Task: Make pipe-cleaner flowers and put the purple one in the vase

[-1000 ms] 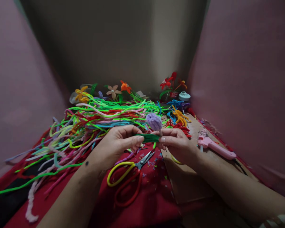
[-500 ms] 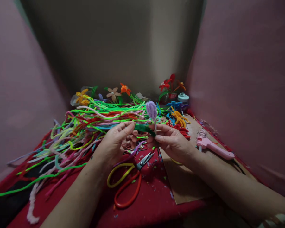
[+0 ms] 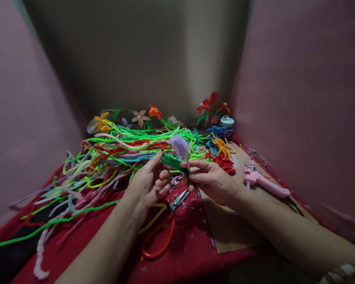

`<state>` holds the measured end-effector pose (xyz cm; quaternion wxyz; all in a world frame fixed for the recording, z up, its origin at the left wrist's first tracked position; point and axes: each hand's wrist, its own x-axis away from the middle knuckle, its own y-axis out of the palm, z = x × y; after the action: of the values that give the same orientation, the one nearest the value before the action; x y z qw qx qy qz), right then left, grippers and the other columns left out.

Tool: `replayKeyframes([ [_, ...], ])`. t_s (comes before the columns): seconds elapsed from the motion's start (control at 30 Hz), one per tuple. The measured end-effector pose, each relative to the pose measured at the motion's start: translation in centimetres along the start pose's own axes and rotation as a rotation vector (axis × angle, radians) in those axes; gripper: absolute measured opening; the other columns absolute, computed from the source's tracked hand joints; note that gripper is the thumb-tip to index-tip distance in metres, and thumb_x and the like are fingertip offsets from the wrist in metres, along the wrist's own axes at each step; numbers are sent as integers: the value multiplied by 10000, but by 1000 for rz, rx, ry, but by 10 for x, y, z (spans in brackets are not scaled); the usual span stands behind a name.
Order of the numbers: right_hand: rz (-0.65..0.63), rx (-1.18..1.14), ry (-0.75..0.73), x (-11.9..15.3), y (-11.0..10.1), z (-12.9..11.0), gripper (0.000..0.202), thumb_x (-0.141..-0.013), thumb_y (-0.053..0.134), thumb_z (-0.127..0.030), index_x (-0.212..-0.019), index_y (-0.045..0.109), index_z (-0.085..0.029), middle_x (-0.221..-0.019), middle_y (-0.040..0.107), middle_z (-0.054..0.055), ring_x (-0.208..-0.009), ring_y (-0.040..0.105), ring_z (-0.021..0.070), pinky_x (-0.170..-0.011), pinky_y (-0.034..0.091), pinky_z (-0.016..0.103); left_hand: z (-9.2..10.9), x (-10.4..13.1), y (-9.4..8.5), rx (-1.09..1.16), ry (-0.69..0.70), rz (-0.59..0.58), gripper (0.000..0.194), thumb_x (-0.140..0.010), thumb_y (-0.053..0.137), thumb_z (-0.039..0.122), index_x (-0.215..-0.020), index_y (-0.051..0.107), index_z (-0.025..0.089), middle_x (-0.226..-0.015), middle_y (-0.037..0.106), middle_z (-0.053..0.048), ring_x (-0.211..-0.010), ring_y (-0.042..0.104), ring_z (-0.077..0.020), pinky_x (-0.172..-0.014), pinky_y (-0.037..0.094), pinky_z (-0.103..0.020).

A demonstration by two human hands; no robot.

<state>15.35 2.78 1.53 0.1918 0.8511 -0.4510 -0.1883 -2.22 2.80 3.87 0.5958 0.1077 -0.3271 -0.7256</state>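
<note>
Right hand (image 3: 215,180): you pinch stem (image 3: 188,166), bud (image 3: 180,146) at 11 o'clock, likely for clearance | left hand (image 3: 146,183): grip spread, leaf (image 3: 171,161) contact unclear

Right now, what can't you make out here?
In the head view:
- Lilac flower: lower stem end hidden by the right hand.
- Scissors: part of yellow loop hidden by the left forearm.
- Long green strand: left end cut off by the picture's edge.
- Scraps: too small to identify.

Pink glue gun (image 3: 266,184) noted on cardboard (image 3: 225,228) at right. Scissors (image 3: 175,205) seen on red cloth (image 3: 195,254), near. Multicoloured fuzzy stems (image 3: 136,138) heaped at left. Red flowers (image 3: 204,105) observed far, right of centre.
</note>
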Motion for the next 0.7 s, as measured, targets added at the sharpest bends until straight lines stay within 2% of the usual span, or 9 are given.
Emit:
replayKeyframes([
  [0.1,-22,-12,3,1,2,1,262,-628,721,-140,-870,725,-239,-740,706,-17,-508,597,81,-502,473,210,-1,0,-1,22,-37,17,393,-893,412,285,-551,513,121,-375,357,59,-245,257,-22,-247,256,-148],
  [0.2,-7,-50,-14,2,3,0,253,-607,726,-122,-835,730,-232,-754,706,-19,-566,626,92,-521,478,203,-4,-1,-2,46,-71,25,380,-886,405,245,-544,512,120,-349,340,64,-229,245,-23,-241,247,-148],
  [0.4,-1,-50,-27,5,4,-2,259,-612,712,-103,-833,730,-237,-786,715,-3,-699,651,116,-610,479,219,-12,-3,2,64,-125,58,351,-875,389,219,-572,532,114,-310,337,62,-206,239,-32,-232,211,-146],
  [0.53,-34,-35,-23,5,4,-3,293,-619,703,-107,-880,727,-239,-830,717,2,-695,634,108,-661,483,240,-11,-2,4,79,-126,90,384,-876,377,202,-525,506,115,-305,334,59,-200,244,-31,-232,207,-147],
  [0.7,34,-88,-7,4,2,-2,310,-588,721,-99,-862,721,-243,-790,688,-22,-670,597,83,-668,468,229,-10,-2,3,89,-103,62,427,-887,371,220,-485,476,124,-325,342,52,-214,250,-31,-243,220,-158],
])
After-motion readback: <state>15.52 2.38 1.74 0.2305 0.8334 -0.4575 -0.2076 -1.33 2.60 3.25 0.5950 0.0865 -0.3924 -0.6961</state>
